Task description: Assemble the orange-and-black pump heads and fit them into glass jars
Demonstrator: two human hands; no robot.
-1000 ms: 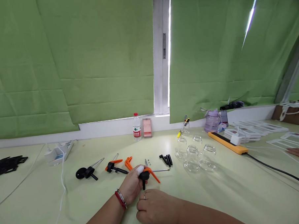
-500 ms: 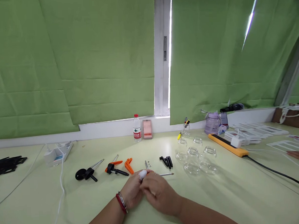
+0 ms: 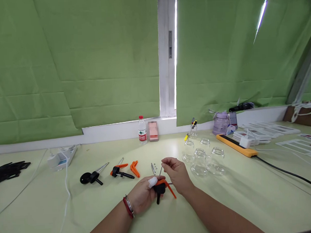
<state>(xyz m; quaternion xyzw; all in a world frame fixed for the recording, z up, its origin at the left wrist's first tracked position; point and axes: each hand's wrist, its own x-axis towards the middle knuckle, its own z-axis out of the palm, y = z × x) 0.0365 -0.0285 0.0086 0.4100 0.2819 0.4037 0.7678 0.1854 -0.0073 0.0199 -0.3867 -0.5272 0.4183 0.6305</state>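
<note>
My left hand, its thumb wrapped in white, is closed around a black part with an orange lever on it. My right hand pinches the top of a thin metal rod that rises from the held part. Beyond my hands lie a short metal pin and small metal pieces. To the left are two orange levers, a black and orange assembly and a black assembly with a metal rod.
Several glass jars stand on the right, before an orange power strip and stacked white sheets. A water bottle stands at the back. Black strips and a white power strip are left. Another person's hand shows at the right edge.
My right hand has moved up and right from my left hand and now pinches the rod. The black part and orange lever have come into view in my left hand.
</note>
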